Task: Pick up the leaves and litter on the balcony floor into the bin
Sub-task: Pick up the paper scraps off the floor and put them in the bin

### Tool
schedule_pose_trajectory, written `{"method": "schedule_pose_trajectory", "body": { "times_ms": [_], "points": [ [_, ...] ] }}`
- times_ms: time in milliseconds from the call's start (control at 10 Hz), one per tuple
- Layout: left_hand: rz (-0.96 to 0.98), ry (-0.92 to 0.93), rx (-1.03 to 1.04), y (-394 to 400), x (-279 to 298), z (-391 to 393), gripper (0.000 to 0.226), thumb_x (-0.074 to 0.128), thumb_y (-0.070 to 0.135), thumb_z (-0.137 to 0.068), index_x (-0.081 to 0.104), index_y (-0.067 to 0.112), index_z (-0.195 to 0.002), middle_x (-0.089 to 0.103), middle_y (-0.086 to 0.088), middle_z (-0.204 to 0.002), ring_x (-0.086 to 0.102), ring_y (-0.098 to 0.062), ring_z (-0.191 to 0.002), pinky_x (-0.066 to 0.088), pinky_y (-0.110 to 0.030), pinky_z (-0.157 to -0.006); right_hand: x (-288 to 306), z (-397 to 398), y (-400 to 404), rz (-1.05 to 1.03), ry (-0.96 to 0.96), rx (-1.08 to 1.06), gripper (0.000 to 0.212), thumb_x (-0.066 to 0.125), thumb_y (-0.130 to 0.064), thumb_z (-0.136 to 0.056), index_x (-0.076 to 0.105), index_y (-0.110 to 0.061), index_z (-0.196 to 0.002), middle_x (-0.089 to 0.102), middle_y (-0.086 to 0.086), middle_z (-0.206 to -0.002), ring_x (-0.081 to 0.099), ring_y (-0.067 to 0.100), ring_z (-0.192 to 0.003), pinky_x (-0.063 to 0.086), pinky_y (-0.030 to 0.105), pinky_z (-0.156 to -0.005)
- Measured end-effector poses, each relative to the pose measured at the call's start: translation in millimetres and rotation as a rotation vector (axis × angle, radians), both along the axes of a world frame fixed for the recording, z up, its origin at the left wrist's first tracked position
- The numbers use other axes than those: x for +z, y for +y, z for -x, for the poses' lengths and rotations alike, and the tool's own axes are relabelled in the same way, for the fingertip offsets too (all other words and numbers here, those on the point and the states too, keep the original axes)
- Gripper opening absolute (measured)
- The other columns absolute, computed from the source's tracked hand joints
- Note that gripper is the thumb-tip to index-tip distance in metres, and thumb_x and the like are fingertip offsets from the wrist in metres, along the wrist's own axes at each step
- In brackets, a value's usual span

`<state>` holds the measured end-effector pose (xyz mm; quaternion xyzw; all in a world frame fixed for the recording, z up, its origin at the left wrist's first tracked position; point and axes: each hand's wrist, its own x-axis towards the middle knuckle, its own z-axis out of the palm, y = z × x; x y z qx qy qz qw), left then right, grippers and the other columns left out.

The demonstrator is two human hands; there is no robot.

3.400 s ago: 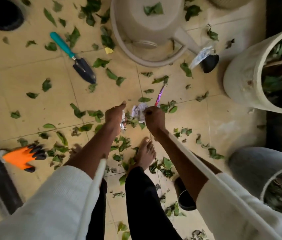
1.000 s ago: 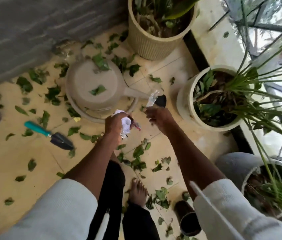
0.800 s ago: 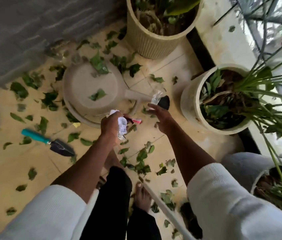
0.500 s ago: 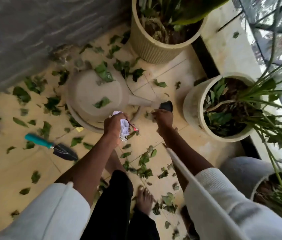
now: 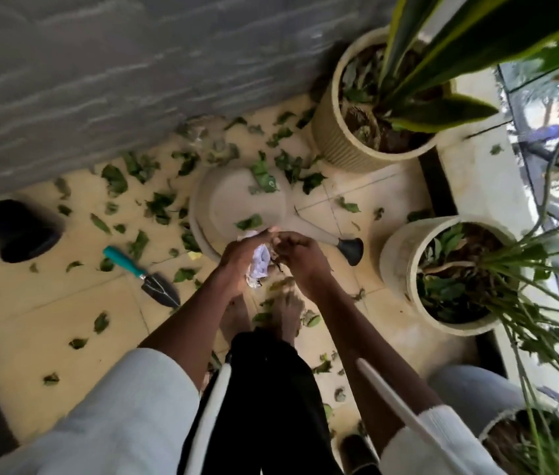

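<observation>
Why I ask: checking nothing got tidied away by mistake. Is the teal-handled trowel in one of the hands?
No, the trowel lies on the floor tiles, apart from the left hand, which holds crumpled white paper.

The right hand [image 5: 300, 260] hides part of the crumpled paper [image 5: 259, 265]; its own grip is unclear.

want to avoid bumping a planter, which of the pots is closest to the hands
The round cream pot on the right, just past the watering can's black spout. The ribbed pot stands farther back by the wall, and the grey pot sits behind the right hand.
</observation>
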<state>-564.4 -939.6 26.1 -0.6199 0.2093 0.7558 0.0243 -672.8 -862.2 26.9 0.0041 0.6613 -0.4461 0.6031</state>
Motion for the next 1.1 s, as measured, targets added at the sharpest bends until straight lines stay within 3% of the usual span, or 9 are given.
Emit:
{"method": "schedule_pose_trajectory", "body": {
  "times_ms": [100,300,400,500,600,700,800,900,1100],
  "points": [
    [-0.055,0.01,0.114,-13,6,-13,0.081,0.085,0.058,-0.058,0.065,0.0,-0.11,0.068,-0.02,-0.104,0.067,-0.032,-0.093,0.057,-0.04,-0.075,14,-13,-27,-0.044,-0.077,-0.052,0.016,0.058,0.005,-0.09,0.071,-0.006,-0.091,0.065,0.009,-0.068,0.06,0.021,-0.058,0.05,0.025,-0.052],
    [-0.102,0.104,0.403,-18,-19,-55,0.093,0.087,0.027,-0.07,0.038,0.002,-0.145,0.061,-0.025,-0.127,0.057,-0.04,-0.121,0.055,-0.037,-0.081,33,-43,-69,-0.097,-0.045,0.044,0.015,0.06,0.013,-0.079,0.069,0.009,-0.091,0.062,0.017,-0.069,0.055,0.019,-0.043,0.041,0.018,-0.04],
    [-0.097,0.109,0.489,-34,26,-61,0.014,0.066,0.017,-0.085,0.074,0.009,-0.092,0.075,-0.006,-0.081,0.073,-0.017,-0.075,0.057,-0.024,-0.064,28,-50,-84,-0.024,0.075,0.253,0.012,0.066,0.017,-0.072,0.07,0.013,-0.082,0.065,0.007,-0.055,0.059,0.015,-0.043,0.047,0.021,-0.041],
    [-0.014,0.135,0.593,-35,47,-73,0.024,0.056,0.011,-0.069,0.074,0.0,-0.058,0.071,-0.013,-0.066,0.071,-0.016,-0.059,0.056,-0.022,-0.055,25,-65,-94,0.063,0.095,0.467,0.016,0.069,0.019,-0.075,0.068,0.02,-0.091,0.067,-0.008,-0.055,0.058,-0.003,-0.044,0.046,0.013,-0.047],
    [0.033,0.07,0.759,-33,42,-93,0.041,0.048,0.005,-0.087,0.073,0.007,-0.054,0.071,-0.005,-0.065,0.069,-0.018,-0.062,0.057,-0.025,-0.056,42,-69,-103,0.007,-0.013,0.562,0.017,0.064,0.003,-0.088,0.07,0.009,-0.103,0.071,0.0,-0.079,0.062,-0.004,-0.059,0.05,0.012,-0.059],
    [0.11,-0.048,0.94,-31,48,-117,0.026,0.052,0.001,-0.088,0.063,0.012,-0.067,0.063,-0.004,-0.054,0.063,-0.019,-0.051,0.052,-0.025,-0.052,40,-69,-98,-0.123,-0.013,0.369,0.018,0.06,-0.005,-0.092,0.071,-0.008,-0.107,0.07,0.001,-0.092,0.066,0.012,-0.083,0.053,0.026,-0.078],
    [0.127,-0.132,1.066,-25,52,-148,0.018,0.051,0.0,-0.091,0.058,0.015,-0.082,0.059,-0.006,-0.059,0.059,-0.022,-0.051,0.05,-0.024,-0.048,35,-71,-90,-0.159,0.155,0.381,0.022,0.057,-0.001,-0.091,0.076,-0.012,-0.095,0.071,0.003,-0.079,0.068,0.026,-0.082,0.055,0.034,-0.074],
    [0.121,-0.154,1.105,-15,44,-180,0.011,0.066,0.008,-0.081,0.059,0.016,-0.082,0.053,-0.011,-0.076,0.055,-0.027,-0.064,0.05,-0.028,-0.056,28,-85,-80,-0.154,0.394,0.743,0.027,0.059,-0.005,-0.083,0.077,-0.025,-0.079,0.072,-0.001,-0.077,0.067,0.021,-0.076,0.052,0.03,-0.07],
    [0.121,-0.135,1.163,-4,-1,-207,0.02,0.059,0.005,-0.093,0.051,0.013,-0.077,0.062,-0.011,-0.075,0.065,-0.025,-0.067,0.056,-0.03,-0.059,-26,-133,-63,-0.127,0.562,1.449,0.055,0.052,-0.012,-0.092,0.046,-0.024,-0.146,0.044,0.007,-0.147,0.05,0.026,-0.128,0.045,0.034,-0.104]
  ]
}}
